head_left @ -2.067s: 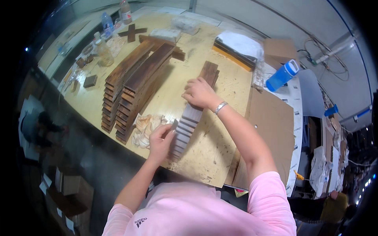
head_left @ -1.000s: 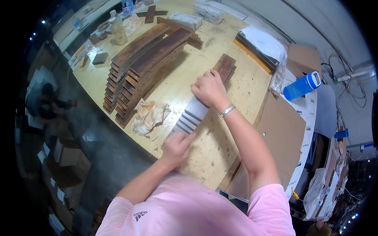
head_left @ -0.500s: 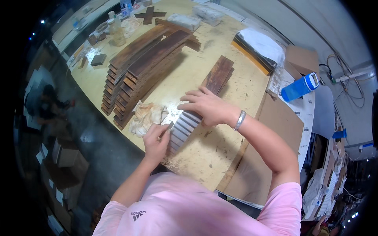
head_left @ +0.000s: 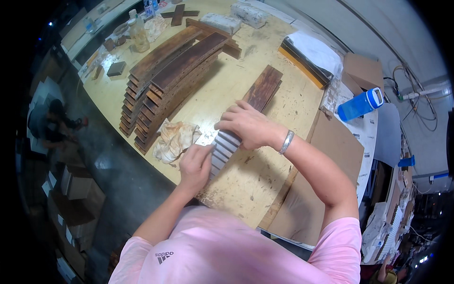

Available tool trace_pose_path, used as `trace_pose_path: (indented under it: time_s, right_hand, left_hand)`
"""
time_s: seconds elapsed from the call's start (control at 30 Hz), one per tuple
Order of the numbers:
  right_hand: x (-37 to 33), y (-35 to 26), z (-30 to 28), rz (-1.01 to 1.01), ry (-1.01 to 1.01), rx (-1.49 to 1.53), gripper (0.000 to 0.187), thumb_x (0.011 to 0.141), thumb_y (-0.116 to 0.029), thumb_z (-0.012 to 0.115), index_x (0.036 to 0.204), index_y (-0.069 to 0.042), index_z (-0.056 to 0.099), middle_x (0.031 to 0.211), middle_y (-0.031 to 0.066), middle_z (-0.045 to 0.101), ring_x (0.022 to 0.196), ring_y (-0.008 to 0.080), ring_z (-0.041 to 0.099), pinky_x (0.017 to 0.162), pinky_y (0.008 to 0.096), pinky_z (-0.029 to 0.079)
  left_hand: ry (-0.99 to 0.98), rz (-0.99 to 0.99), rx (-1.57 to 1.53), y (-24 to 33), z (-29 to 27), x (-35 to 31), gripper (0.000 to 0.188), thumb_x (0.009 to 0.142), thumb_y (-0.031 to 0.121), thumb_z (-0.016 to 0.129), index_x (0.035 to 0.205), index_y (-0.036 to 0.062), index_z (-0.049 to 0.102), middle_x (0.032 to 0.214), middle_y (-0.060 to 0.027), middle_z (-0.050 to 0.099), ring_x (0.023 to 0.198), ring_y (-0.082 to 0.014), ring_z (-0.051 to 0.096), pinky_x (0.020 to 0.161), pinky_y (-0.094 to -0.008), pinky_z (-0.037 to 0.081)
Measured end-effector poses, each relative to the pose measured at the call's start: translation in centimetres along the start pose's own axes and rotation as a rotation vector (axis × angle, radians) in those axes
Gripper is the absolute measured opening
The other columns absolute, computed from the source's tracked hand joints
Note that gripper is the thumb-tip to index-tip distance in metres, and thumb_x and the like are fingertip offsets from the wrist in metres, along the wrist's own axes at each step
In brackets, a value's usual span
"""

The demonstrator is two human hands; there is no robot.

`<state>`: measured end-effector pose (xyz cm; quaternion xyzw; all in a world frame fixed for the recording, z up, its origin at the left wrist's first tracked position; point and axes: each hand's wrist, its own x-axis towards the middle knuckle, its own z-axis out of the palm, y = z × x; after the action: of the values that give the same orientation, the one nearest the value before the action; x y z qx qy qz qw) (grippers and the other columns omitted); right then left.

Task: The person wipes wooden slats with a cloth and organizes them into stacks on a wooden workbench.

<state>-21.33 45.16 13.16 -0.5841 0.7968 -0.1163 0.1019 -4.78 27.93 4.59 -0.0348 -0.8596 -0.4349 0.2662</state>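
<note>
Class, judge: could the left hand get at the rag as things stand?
Probably yes: the rag lies just beyond the left hand, with nothing visible between them, though that hand is at the nearest wood stack.

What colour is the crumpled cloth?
The cloth is off-white with rusty-brown stains; it shows best in the head view.

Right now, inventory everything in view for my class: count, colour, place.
Table: one, yellowish, centre
Large stacks: two, brown, centre left
Stepped stack: one, brown-whitish, centre
Crossed pieces: two, brown, far left
Block: one, dark, left
Rag: one, stained cream, centre left
Wrapped bundles: two, whitish, far edge
Clear bottles: several, tinted, far left
Drink bottle: one, blue, right
Draped sheet: one, white, far right
Cardboard sheet: one, brown, right
Cartons: several, brown, lower left
Other people: at least one, dark-clothed, left
Left grip: one, bare, beside stepped stack
Right grip: one, bare, over stepped stack
</note>
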Motion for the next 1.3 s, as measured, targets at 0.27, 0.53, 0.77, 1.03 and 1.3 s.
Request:
trace_pose_path:
  time_s: [0.27,0.53,0.77,1.03,1.3]
  right_hand:
    - [2.0,3.4,-1.4,0.203,0.124,0.035,0.053,0.095,-0.05,0.057,0.131,-0.012,0.067,0.128,0.0112,0.064,0.13,0.0268,0.052,0.118,0.0494,0.029]
    - [2.9,3.4,1.9,0.335,0.178,-0.141,0.052,0.098,-0.038,0.048,0.066,-0.005,0.071,0.077,0.0113,0.07,0.093,0.0303,0.063,0.116,0.0497,0.034]
    - [2.9,3.2,1.7,0.339,0.184,-0.134,0.046,0.093,-0.032,0.047,0.066,-0.003,0.07,0.076,0.0129,0.07,0.09,0.0299,0.063,0.114,0.0482,0.036]
    - [2.9,3.4,1.9,0.337,0.216,-0.145,0.045,0.092,-0.031,0.047,0.064,-0.004,0.069,0.074,0.0128,0.069,0.089,0.03,0.062,0.113,0.0467,0.036]
    - [3.2,3.5,2.1,0.348,0.231,-0.148,0.043,0.091,-0.03,0.047,0.064,-0.003,0.069,0.074,0.0131,0.069,0.087,0.0304,0.062,0.111,0.0458,0.038]
  left_hand:
    - [-0.011,0.088,0.088,0.1,0.2,0.3,0.025,0.083,-0.005,0.067,0.107,0.0018,0.071,0.087,-0.0115,0.062,0.078,-0.0306,0.063,0.067,-0.0398,0.05]
    - [-0.015,0.143,0.1,-0.4,0.2,0.5,0.029,0.08,-0.008,0.067,0.108,-0.0002,0.07,0.086,-0.0129,0.061,0.077,-0.0315,0.062,0.066,-0.0411,0.05]
    - [-0.053,0.268,0.096,0.6,1.1,-0.3,0.032,0.077,-0.006,0.062,0.108,-0.0013,0.07,0.085,-0.0139,0.061,0.076,-0.0316,0.062,0.065,-0.0403,0.051]
    - [0.0,0.262,0.129,0.2,0.0,1.0,0.038,0.071,-0.008,0.06,0.107,-0.0014,0.071,0.078,-0.0129,0.059,0.068,-0.0318,0.058,0.058,-0.0407,0.048]
    - [-0.131,0.076,-0.009,1.8,-0.1,-0.4,0.017,0.078,-0.001,0.067,0.092,0.0038,0.075,0.081,-0.0113,0.062,0.076,-0.0303,0.059,0.068,-0.038,0.049]
